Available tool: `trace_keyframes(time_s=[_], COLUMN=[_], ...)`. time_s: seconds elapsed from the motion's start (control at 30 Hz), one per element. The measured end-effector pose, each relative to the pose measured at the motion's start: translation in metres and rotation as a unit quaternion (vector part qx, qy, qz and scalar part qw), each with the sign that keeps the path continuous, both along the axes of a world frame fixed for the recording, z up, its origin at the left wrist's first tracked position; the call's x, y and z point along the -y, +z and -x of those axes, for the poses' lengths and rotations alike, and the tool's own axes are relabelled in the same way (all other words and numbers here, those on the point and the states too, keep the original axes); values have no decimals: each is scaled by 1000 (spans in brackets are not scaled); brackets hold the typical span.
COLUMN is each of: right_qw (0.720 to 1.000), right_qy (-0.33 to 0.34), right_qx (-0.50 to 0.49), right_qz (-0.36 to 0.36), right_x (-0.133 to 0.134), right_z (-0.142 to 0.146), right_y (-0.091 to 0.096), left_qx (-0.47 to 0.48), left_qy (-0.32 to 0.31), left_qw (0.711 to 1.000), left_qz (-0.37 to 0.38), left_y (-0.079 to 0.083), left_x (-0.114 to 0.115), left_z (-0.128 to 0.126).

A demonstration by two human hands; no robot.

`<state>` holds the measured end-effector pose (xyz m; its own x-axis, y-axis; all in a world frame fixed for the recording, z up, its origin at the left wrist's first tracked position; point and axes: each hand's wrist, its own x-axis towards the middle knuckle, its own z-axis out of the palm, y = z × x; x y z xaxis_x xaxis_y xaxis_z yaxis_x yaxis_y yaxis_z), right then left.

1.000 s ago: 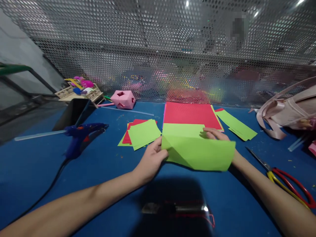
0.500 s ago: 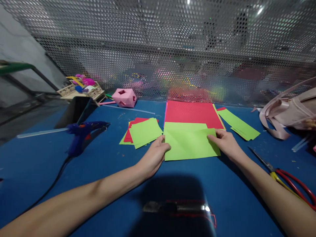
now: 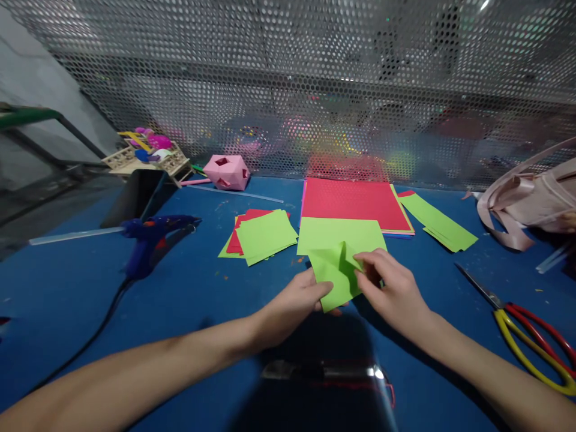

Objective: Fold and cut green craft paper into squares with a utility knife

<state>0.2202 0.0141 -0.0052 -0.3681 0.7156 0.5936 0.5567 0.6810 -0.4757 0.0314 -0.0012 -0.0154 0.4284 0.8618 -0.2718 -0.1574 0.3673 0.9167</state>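
Both my hands pinch a folded green paper just above the blue table. My left hand grips its lower left edge with thumb and fingers. My right hand holds its right side, fingers curled over the fold. Behind it lies a flat green sheet, and past that a stack of red sheets.
A pile of green and red squares lies to the left, green strips to the right. A blue glue gun with its cord sits far left, scissors at right, a pink bag beyond. A perforated metal screen backs the table.
The green sheet was held up, then laid flat. Now both hands have come together nearer to me and hold a smaller folded green piece, lifted off the table.
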Motion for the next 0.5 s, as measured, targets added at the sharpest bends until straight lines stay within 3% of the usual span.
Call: trace_keyframes(time_s=[0.17, 0.33, 0.5], right_qw=[996, 993, 990], right_qy=[22, 26, 36], right_qx=[68, 103, 109], right_qz=[-47, -41, -76], right_x=[15, 27, 33], right_z=[10, 13, 18], right_y=[-2, 5, 8], left_qx=[-5, -110, -118], left_qy=[-50, -63, -100], left_qw=[996, 961, 948], left_qz=[-73, -247, -279], left_y=[9, 10, 10], left_x=[9, 18, 21], left_z=[-2, -4, -3])
